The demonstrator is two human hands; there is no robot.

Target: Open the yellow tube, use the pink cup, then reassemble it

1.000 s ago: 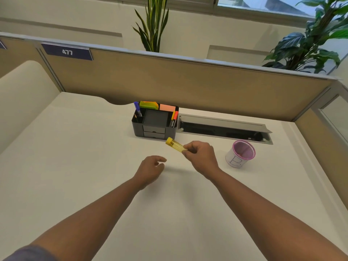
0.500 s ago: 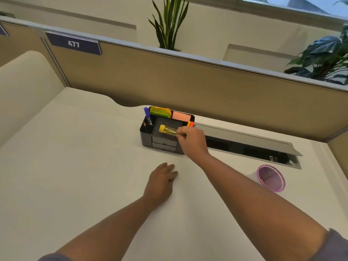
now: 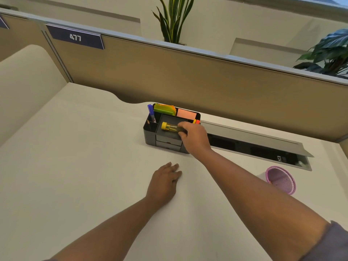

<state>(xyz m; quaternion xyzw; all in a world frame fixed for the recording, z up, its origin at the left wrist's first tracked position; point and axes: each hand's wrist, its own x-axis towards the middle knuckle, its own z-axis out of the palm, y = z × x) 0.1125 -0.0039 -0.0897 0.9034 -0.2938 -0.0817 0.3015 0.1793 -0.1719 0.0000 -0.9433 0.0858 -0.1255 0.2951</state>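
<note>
My right hand [image 3: 194,137] grips a clear yellow tube [image 3: 170,127] with its yellow cap on, holding it level over the middle tray of a dark grey desk organiser [image 3: 165,142]. The cap end points left. Flat on the white desk in front of the organiser rests my left hand [image 3: 165,180], fingers together and holding nothing. A pink mesh cup [image 3: 281,179] stands on the desk to the right, partly hidden behind my right forearm.
The organiser holds a blue pen [image 3: 151,113], green sticky notes [image 3: 164,109], a pink note pad [image 3: 186,114] and an orange marker [image 3: 196,121]. An open cable tray [image 3: 254,146] runs right of it. A tan partition [image 3: 188,78] backs the desk [image 3: 75,166].
My right hand has carried the tube from above the desk's middle back over the organiser's tray and lowered it slightly. My left hand has settled flat on the desk.
</note>
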